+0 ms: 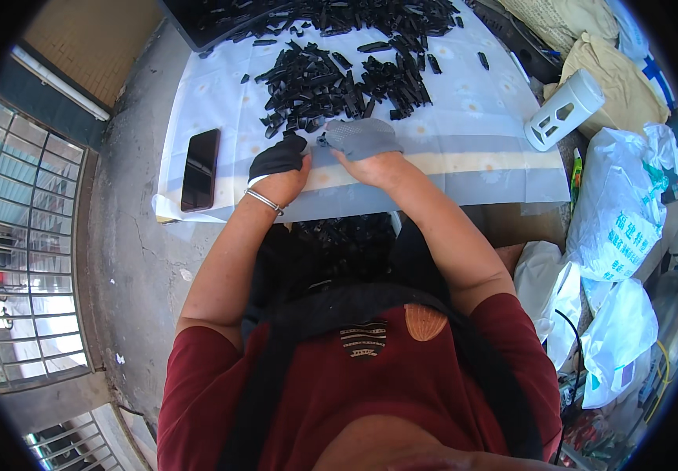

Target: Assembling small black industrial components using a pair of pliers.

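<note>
My left hand (278,166) wears a black glove and a silver bangle. Its fingers are curled closed at the near edge of a pile of black plastic parts (308,85); anything inside them is hidden. Just to the right, my right hand (366,143), in a grey glove, is closed too. A small black plastic part (322,140) shows at its fingertips, between the two hands. Both hands are just above the front part of a table with a white flowered cloth (221,102).
A phone (201,170) lies left of my left hand; a white cup with cut-out shapes (565,110) stands at the right edge. More black parts (347,16) and a black tray (213,20) are at the far side. White plastic bags (614,212) are piled on the right.
</note>
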### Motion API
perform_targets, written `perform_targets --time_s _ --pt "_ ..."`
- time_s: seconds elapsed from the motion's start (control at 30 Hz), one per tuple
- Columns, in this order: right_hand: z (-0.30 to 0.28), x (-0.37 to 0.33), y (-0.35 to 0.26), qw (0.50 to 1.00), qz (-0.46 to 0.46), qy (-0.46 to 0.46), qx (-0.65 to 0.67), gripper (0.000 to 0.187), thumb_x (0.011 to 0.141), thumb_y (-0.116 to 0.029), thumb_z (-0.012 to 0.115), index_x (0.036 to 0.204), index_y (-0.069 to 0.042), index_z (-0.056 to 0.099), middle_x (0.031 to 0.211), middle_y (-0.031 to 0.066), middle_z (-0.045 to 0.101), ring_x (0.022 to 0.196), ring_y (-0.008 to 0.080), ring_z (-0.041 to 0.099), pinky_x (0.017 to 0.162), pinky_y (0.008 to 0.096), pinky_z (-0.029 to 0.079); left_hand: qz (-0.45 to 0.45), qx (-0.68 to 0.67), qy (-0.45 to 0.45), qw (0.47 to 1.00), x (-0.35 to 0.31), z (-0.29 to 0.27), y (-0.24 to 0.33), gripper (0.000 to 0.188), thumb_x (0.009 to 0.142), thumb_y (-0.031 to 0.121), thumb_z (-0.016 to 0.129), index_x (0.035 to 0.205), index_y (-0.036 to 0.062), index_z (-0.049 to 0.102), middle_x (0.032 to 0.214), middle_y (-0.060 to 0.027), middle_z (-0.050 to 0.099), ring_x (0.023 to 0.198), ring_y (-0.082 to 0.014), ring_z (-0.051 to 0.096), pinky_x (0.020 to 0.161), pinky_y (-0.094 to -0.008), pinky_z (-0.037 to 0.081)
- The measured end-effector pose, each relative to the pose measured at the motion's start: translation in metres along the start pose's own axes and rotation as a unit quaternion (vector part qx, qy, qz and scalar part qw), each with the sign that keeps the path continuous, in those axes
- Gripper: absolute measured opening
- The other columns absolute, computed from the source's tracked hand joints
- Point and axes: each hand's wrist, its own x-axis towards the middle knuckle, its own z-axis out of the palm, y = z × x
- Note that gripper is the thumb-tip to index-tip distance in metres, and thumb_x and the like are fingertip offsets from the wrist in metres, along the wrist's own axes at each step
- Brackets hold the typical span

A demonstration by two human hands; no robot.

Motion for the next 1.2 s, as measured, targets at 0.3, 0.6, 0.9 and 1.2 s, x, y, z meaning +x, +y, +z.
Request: perform_targets --time_s 0.3,0.6,0.9,1.2 --pt "0.002 -0.002 0.003 1.000 0.017 -0.007 -0.015 0.029 0.079 -0.028 0.056 0.100 -0.008 0.060 0.096 0.0146 0.060 0.092 0.0325 0.053 0.081 0.0414 0.041 -0.028 -0.183 0.055 0.981 -0.021 -0.011 0.000 0.035 0.081 0.031 0.052 0.106 0.0061 0.056 0.092 -0.0174 0.061 0.083 -0.0328 0.059 0.073 -0.0383 0.046" --pt "0.003 -0.047 -0.019 0.978 -0.103 0.137 0.120 0.029 0.073 -0.023 0.062 0.097 -0.006 0.059 0.086 0.0118 0.059 0.079 0.0314 0.053 0.072 0.0411 0.041 -0.205 -0.570 -0.113 0.788 -0.035 -0.022 0.041 0.063 0.074 0.060 0.055 0.090 -0.0004 0.060 0.066 -0.0042 0.053 0.055 -0.0107 0.046 0.046 -0.0254 0.038" --pt "-0.039 -0.052 -0.035 0.976 0.000 0.063 0.208 0.029 0.084 -0.027 0.054 0.099 -0.002 0.057 0.093 0.0152 0.059 0.084 0.0306 0.056 0.075 0.0383 0.043 -0.133 -0.563 -0.084 0.811 -0.038 -0.025 0.021 0.041 0.089 0.039 0.044 0.084 0.0023 0.061 0.069 -0.0026 0.057 0.061 -0.0099 0.048 0.055 -0.0249 0.040" --pt "-0.054 -0.059 -0.038 0.992 -0.009 -0.056 0.112 0.031 0.086 -0.031 0.050 0.098 -0.003 0.057 0.087 0.0162 0.058 0.081 0.0332 0.055 0.070 0.0398 0.045 -0.021 -0.409 -0.079 0.909 -0.038 -0.034 0.017 0.045 0.088 0.042 0.043 0.085 -0.0002 0.059 0.066 -0.0105 0.057 0.060 -0.0197 0.052 0.059 -0.0311 0.044"
